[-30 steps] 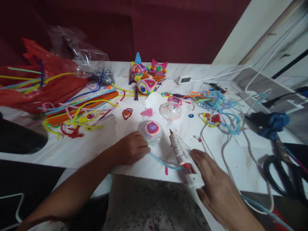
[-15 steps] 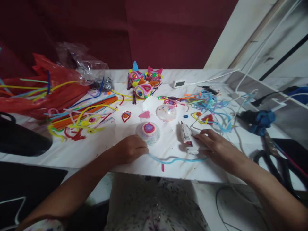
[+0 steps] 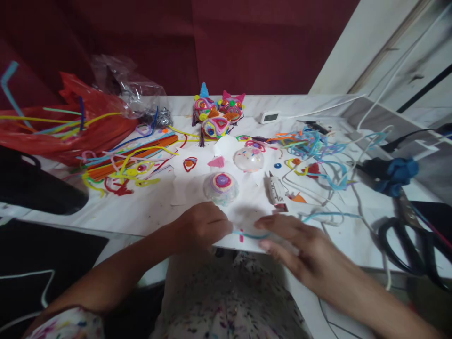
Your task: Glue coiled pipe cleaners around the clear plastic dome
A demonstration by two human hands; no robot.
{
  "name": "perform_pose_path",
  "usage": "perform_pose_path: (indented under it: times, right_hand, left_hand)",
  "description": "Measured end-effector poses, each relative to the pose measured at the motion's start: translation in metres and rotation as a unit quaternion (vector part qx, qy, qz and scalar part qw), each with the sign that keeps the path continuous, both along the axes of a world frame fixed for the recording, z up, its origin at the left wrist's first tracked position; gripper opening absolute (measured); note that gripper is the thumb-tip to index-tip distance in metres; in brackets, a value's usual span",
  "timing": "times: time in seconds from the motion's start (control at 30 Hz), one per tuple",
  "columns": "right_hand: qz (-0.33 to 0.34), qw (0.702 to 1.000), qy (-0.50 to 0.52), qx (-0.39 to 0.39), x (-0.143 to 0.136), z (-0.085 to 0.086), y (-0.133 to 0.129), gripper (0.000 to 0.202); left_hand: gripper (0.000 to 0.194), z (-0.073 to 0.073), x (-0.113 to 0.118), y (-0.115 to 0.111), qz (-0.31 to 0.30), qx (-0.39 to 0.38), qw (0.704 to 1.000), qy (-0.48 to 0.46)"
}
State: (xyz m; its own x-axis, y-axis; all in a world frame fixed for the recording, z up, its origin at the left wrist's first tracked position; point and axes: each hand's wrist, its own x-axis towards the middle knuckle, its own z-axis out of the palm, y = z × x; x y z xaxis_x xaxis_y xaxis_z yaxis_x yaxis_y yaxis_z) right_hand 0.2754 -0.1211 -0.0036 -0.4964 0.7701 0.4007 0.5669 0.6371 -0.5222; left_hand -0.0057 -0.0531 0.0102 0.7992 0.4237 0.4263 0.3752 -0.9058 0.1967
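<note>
My left hand (image 3: 206,226) is closed at the table's front edge, pinching one end of a light blue pipe cleaner (image 3: 252,236). To its right my right hand (image 3: 300,242), partly blurred, has thumb and fingers apart around the pipe cleaner. The pipe cleaner's far part reappears beyond that hand, towards the right. Just past my left hand lies a clear dome (image 3: 221,189) with purple, pink and cream coils on top. A white hot glue gun (image 3: 276,189) rests on the table beyond my right hand. A small pink strip (image 3: 241,236) lies beside the pipe cleaner.
Another clear dome (image 3: 248,159) and several finished colourful ornaments (image 3: 217,113) stand further back. Pipe cleaners (image 3: 134,157) lie at left near a red bag (image 3: 102,127) and black cylinder (image 3: 42,181). Tangled blue pieces (image 3: 314,143), cables and black-handled scissors (image 3: 406,245) occupy the right.
My right hand has left the glue gun and moved left and nearer to me, towards my left hand. The pipe cleaner has shifted, and the view has tilted slightly.
</note>
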Motion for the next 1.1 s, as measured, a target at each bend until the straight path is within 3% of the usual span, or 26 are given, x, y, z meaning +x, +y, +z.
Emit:
perform_pose_path:
  times: [0.1, 0.2, 0.27, 0.37, 0.43, 0.53, 0.63, 0.73, 0.87, 0.97, 1.1]
  right_hand:
    - [0.028, 0.984, 0.057, -0.168, -0.033, 0.005, 0.003, 0.033]
    - [0.007, 0.962, 0.097, -0.254, -0.037, 0.003, 0.02, 0.053]
    - [-0.006, 0.956, 0.109, -0.271, -0.03, 0.003, 0.032, 0.059]
    - [-0.017, 0.959, 0.112, -0.26, -0.017, 0.005, 0.045, 0.056]
    - [-0.026, 0.966, 0.105, -0.233, -0.01, 0.006, 0.053, 0.047]
    - [-0.035, 0.979, 0.08, -0.185, -0.004, 0.009, 0.066, 0.033]
    - [-0.031, 0.992, 0.039, -0.119, 0.0, 0.02, 0.081, 0.025]
    - [-0.023, 0.999, -0.011, 0.022, 0.005, 0.042, 0.092, 0.024]
    - [-0.039, 0.968, -0.069, 0.237, 0.005, 0.064, 0.103, 0.031]
    - [-0.005, 0.955, -0.099, 0.28, -0.001, 0.053, 0.109, 0.032]
    - [0.037, 0.954, -0.085, 0.284, -0.012, 0.011, 0.112, 0.025]
  left_hand:
    - [0.016, 0.006, 0.009, -0.001, -0.046, 0.045, 0.998, -0.007]
    - [0.02, 0.008, 0.013, 0.002, -0.046, 0.038, 0.998, -0.035]
    - [0.022, 0.008, 0.013, 0.006, -0.006, 0.011, 0.997, -0.08]
    - [0.032, 0.005, 0.01, 0.017, 0.116, -0.014, 0.983, -0.138]
    - [0.051, 0.0, 0.008, 0.027, 0.182, -0.017, 0.974, -0.136]
    - [0.081, -0.012, 0.006, 0.042, 0.233, -0.041, 0.966, -0.103]
    - [0.093, -0.026, 0.006, 0.054, 0.258, -0.08, 0.96, -0.069]
    - [0.094, -0.035, 0.007, 0.062, 0.261, -0.105, 0.959, -0.043]
    - [0.097, -0.035, 0.005, 0.068, 0.25, -0.115, 0.961, -0.033]
    - [0.099, -0.032, 0.0, 0.074, 0.218, -0.129, 0.967, -0.022]
    - [0.1, -0.031, -0.006, 0.083, 0.179, -0.147, 0.973, -0.016]
